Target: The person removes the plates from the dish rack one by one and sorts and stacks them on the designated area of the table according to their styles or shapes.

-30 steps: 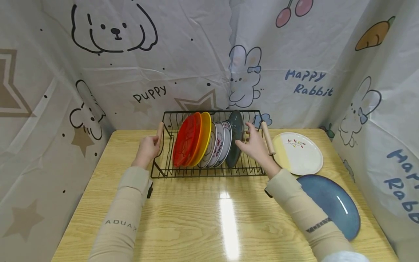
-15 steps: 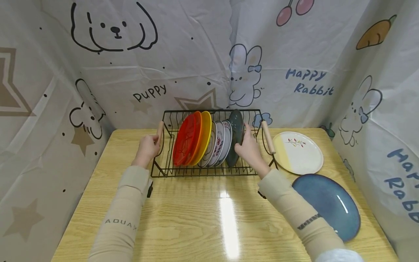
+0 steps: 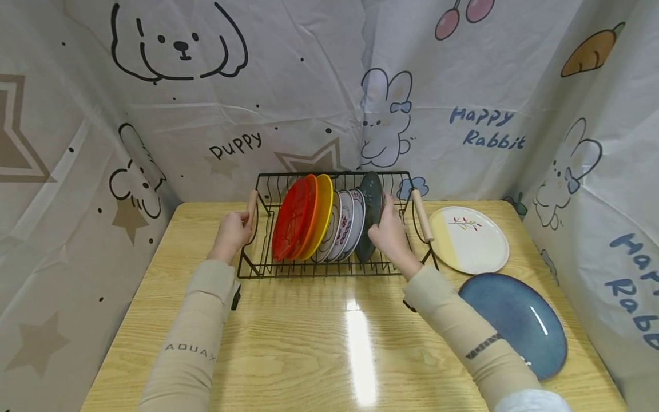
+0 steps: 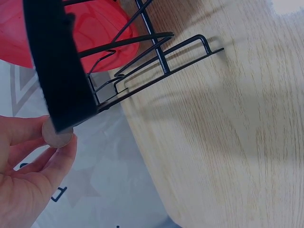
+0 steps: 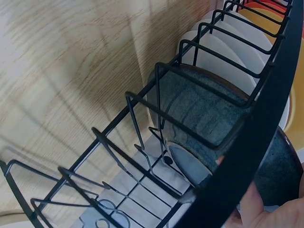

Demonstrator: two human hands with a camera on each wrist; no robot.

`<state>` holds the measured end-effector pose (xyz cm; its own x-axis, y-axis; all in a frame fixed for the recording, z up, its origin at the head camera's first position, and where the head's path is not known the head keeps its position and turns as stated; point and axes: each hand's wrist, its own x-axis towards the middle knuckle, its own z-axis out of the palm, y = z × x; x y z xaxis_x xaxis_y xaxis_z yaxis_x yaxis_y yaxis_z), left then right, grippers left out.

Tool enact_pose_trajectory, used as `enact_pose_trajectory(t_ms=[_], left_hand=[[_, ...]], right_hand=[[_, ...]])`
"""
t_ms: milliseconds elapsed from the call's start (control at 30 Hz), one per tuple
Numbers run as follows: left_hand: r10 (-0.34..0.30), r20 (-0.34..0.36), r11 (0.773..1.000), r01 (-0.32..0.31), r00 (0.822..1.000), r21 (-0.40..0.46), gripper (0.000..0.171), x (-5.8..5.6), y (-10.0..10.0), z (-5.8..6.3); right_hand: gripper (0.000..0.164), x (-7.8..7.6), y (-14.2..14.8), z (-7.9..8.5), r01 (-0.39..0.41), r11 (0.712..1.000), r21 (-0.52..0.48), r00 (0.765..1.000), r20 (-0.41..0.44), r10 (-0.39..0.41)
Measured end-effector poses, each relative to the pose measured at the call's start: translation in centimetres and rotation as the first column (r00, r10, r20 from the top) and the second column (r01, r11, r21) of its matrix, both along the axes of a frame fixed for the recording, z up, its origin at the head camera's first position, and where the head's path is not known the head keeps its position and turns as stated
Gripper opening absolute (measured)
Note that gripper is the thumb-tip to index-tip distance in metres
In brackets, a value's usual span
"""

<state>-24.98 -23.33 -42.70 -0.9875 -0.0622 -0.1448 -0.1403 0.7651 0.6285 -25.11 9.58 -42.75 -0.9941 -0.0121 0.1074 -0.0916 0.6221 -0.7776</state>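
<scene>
My left hand (image 3: 230,233) grips the wooden handle (image 3: 251,207) at the left end of a black wire dish rack (image 3: 329,276). In the left wrist view, the fingers wrap the handle's round end (image 4: 58,134). At the rack's right part, my right hand (image 3: 393,234) pinches the edge of a dark grey-green plate (image 3: 369,194), which stands upright in the slots. The right wrist view has this dark plate (image 5: 204,104) behind the wires, with part of the hand (image 5: 259,213) at its edge. Left of it stand white patterned plates (image 3: 344,226), a yellow plate (image 3: 325,209) and red plates (image 3: 290,220).
On the wooden table (image 3: 298,343), a white plate with a yellow side (image 3: 481,243) lies right of the rack. A large blue plate (image 3: 520,315) lies nearer, partly behind the right sleeve. The rack's right handle (image 3: 422,216) stands beside my right hand. Printed cloth (image 3: 309,86) hangs behind.
My right hand has moved left from beside the dark plate and taken hold of its edge. My left hand stays on the handle, and the plates stand where they were.
</scene>
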Motion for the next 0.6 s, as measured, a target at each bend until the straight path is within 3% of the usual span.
enact_pose_trajectory(t_ms=[433,600], left_hand=[[0.006,-0.027,1.000,-0.006,1.000,-0.008,0.044,-0.11,-0.06,-0.19],[0.004,-0.036,1.000,-0.005,0.999,-0.018,0.043,-0.05,-0.09,-0.12]], right_hand=[[0.076,0.27,-0.67,-0.03,0.047,0.999,-0.008,0.999,0.001,-0.047],[0.072,-0.01,-0.68,0.49,0.053,0.998,0.032,0.998,-0.026,-0.053]])
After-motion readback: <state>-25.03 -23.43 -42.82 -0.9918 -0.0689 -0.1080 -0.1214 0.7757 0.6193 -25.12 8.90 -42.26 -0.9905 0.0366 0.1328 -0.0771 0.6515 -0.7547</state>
